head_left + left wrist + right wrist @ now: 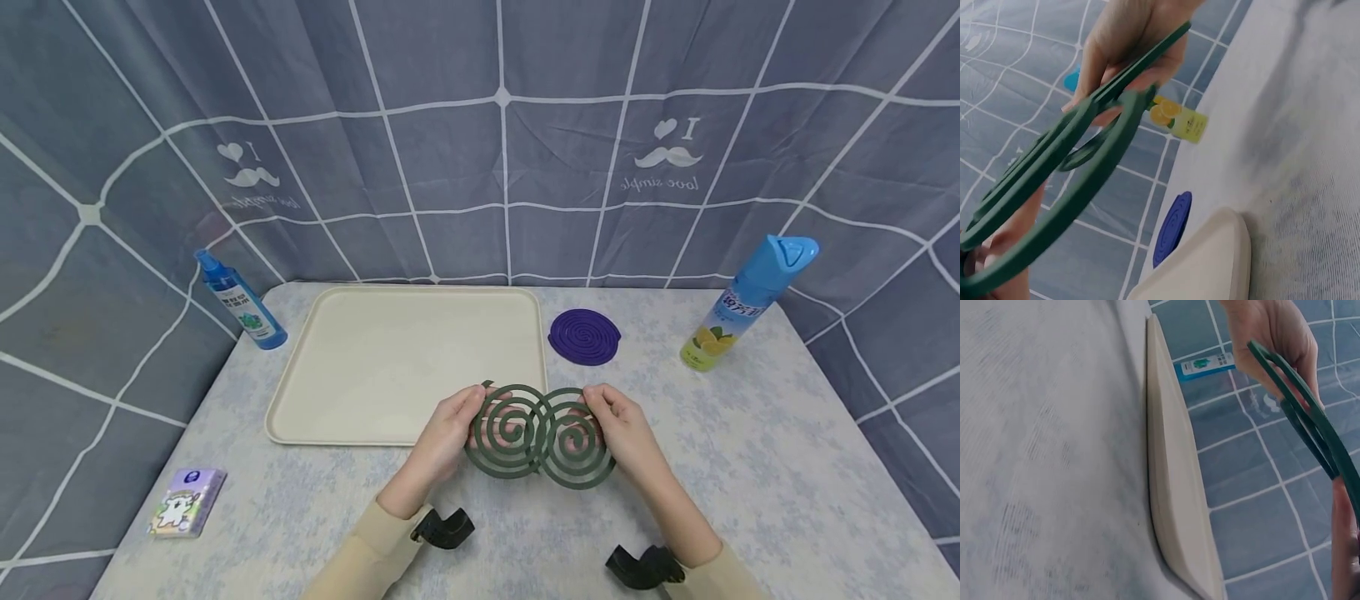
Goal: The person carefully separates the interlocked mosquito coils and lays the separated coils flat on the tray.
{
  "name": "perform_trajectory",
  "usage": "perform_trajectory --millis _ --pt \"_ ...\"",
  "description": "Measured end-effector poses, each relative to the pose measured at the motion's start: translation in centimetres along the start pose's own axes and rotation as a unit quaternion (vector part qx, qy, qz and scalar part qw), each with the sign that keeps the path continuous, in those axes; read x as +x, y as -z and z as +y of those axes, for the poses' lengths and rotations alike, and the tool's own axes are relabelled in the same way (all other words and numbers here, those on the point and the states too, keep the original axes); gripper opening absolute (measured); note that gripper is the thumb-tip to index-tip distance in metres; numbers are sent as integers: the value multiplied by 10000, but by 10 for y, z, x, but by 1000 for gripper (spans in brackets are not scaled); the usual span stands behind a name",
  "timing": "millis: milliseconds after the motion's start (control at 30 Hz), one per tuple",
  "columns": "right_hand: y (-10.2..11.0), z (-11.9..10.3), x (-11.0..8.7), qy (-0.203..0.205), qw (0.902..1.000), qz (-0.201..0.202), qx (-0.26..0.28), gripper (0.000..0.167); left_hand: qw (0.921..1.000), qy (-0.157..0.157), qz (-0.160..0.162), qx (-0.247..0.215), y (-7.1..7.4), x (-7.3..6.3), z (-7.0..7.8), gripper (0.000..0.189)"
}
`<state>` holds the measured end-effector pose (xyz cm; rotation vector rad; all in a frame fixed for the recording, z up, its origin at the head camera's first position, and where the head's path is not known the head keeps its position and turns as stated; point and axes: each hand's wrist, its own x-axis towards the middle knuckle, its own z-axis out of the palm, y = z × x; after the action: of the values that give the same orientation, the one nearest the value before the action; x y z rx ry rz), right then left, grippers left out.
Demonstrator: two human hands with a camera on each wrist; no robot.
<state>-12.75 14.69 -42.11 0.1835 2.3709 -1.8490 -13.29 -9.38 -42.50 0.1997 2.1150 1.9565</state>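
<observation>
Two dark green mosquito coils stand tilted up above the table, overlapping at their middle in the head view. My left hand (441, 435) pinches the outer edge of the left coil (504, 474), thumb in front and fingers behind. At the far edge of the right coil (577, 484), my right hand (628, 429) grips with thumb and fingertips. Seen nearly edge-on in the left wrist view, the green rings (1079, 203) spread slightly apart. Just behind the hands lies a purple spiral coil (585, 337) on the table.
A cream tray (405, 362) takes up the back left of the table, its near right corner close to the coils. A blue pump bottle (243, 304) stands left, a spray can (750, 300) right. A purple tissue pack (187, 503) lies front left. A grey curtain (435, 167) surrounds the table.
</observation>
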Motion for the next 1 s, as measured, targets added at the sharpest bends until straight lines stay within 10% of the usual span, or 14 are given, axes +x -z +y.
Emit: perform_trajectory --millis 433,1000 --pt "-3 -2 -1 -219 9882 456 1444 39 9851 260 -23 -1697 4 -1 3 46" --pt "-7 -6 5 -334 9846 766 1536 38 9872 160 109 -1584 5 -1 4 46"
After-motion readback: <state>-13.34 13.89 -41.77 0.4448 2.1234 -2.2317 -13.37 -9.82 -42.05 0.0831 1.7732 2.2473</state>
